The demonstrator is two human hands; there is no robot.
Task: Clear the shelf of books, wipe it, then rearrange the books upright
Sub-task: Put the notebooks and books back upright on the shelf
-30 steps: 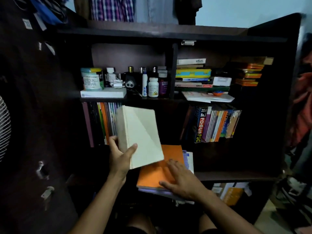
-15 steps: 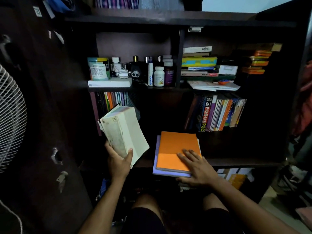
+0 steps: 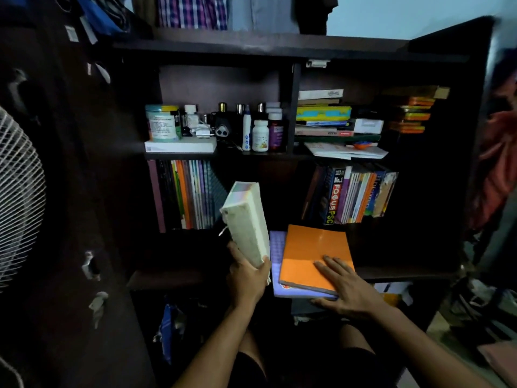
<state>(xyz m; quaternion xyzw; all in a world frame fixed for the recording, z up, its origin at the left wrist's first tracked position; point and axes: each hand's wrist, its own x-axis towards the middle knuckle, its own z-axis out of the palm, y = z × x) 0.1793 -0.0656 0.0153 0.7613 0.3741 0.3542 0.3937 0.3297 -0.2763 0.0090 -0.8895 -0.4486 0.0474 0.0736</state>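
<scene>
My left hand [image 3: 247,278] grips the bottom of a thick cream-white book [image 3: 246,219], held nearly upright with its page edges toward me, in front of the dark shelf [image 3: 167,277]. My right hand [image 3: 345,289] lies flat with straight fingers on an orange book [image 3: 313,253]. That book tops a small flat stack with a purple book [image 3: 277,261] under it, at the shelf's front edge. Upright books [image 3: 187,194] stand at the back left of this shelf. Another leaning row of books [image 3: 352,197] stands at the back right.
The shelf above carries bottles and jars [image 3: 251,127] on the left and flat stacked books [image 3: 324,116] on the right. A white fan [image 3: 16,197] stands at far left beside the dark cabinet door [image 3: 84,219]. Clutter lies on the floor at right.
My left hand turned the cream book from flat-faced to nearly upright, edge toward me, and moved it from the left back toward the stack. The right hand stayed flat on the orange book.
</scene>
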